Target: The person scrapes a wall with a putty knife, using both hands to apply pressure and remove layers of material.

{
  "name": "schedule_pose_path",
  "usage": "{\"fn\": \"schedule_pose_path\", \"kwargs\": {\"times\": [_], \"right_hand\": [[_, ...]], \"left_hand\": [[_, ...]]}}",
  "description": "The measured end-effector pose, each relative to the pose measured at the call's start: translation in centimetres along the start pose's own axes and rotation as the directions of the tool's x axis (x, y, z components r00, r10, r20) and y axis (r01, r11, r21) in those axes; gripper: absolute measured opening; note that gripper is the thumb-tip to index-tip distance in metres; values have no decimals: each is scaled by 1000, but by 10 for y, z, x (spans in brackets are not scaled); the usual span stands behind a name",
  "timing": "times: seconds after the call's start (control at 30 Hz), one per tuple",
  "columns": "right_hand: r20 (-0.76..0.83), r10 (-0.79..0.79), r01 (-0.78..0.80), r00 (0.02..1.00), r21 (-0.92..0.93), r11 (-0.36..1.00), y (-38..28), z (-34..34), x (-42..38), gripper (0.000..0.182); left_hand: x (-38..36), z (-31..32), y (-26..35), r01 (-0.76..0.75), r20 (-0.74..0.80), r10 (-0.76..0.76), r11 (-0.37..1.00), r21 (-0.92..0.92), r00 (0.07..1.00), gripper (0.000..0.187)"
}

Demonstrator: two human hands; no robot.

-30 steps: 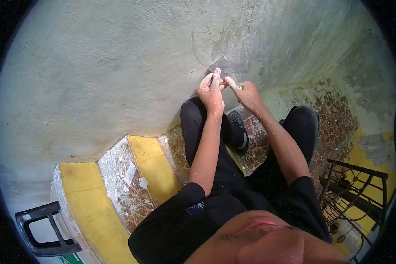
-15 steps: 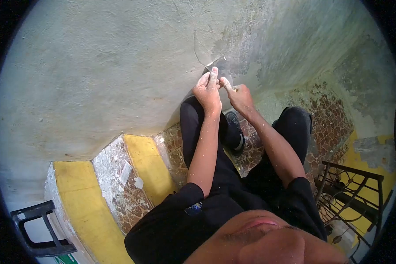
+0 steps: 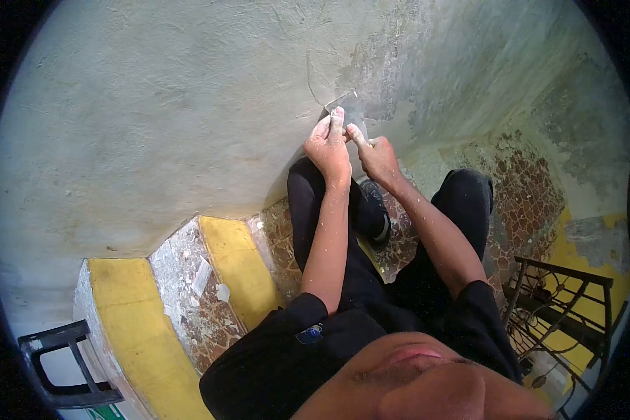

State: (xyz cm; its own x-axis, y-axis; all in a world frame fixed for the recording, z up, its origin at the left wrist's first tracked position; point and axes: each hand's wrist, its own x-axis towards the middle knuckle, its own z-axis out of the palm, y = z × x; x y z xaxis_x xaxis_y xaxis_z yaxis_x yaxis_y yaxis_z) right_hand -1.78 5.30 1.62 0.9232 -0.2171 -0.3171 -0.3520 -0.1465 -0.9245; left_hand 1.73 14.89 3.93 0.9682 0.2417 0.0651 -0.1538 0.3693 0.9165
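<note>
Two whitish, dusty hands meet in front of the wall at the upper middle of the head view. My left hand (image 3: 328, 150) is closed on the lower left side of a flat grey tool (image 3: 355, 112), its thumb pointing up over it. Close on the right, my right hand (image 3: 379, 159) is curled round the tool's lower part, thumb raised; the fingers hide that part. A thin white edge shows along the tool's top, near a crack in the wall (image 3: 189, 126).
Yellow-edged steps (image 3: 129, 301) with pale debris descend at lower left, beside a black frame (image 3: 66, 343). Bent knees flank a dark shoe (image 3: 376, 210) on patterned tiles (image 3: 521, 189). A metal railing (image 3: 563, 273) stands at lower right.
Both hands and the tool have shifted very slightly left. Their hold looks the same.
</note>
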Motion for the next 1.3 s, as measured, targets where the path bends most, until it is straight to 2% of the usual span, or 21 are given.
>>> {"fn": "schedule_pose_path", "kwargs": {"times": [0.23,0.33,0.4,0.5,0.57,0.9,0.93,1.0,1.13,1.2,1.23,1.3], "right_hand": [[-32,-18,19,999,22,1000,-7,10,1,83],[-37,-79,83,996,119,989,-6,14,-2,77],[-6,-15,16,1000,53,998,-7,11,2,85],[-20,10,-9,1000,44,999,-10,11,-2,86],[-25,8,-7,1000,38,999,-9,11,-2,86],[-17,41,-39,999,115,993,-11,22,-1,85],[-19,37,-34,999,115,993,-13,22,-3,85],[-97,-58,76,994,191,979,-16,25,-8,77],[-104,-53,68,993,149,986,-16,25,-8,77],[-18,70,-66,997,157,985,-20,25,-8,82],[-18,65,-61,998,160,985,-24,23,-7,82],[64,149,-158,987,158,975,-30,23,-8,79]], "left_hand": [[5,-1,6,-44,5,44,998,36,999,20],[0,-1,11,-55,3,55,997,58,998,20],[0,8,21,-59,-8,59,998,32,998,21],[-2,8,19,-40,-29,41,999,24,999,20],[-2,6,19,-67,-4,67,994,82,998,19],[-1,7,28,-131,-7,133,978,162,991,19],[-2,7,29,-123,-11,127,978,171,992,19],[-4,9,31,-113,-16,117,978,177,993,19],[-2,10,28,-151,-24,159,969,197,987,19],[-1,9,28,-172,-20,180,962,214,983,20],[0,11,31,-188,-15,197,952,242,980,21],[0,10,36,-202,-13,214,938,281,977,21]]}}
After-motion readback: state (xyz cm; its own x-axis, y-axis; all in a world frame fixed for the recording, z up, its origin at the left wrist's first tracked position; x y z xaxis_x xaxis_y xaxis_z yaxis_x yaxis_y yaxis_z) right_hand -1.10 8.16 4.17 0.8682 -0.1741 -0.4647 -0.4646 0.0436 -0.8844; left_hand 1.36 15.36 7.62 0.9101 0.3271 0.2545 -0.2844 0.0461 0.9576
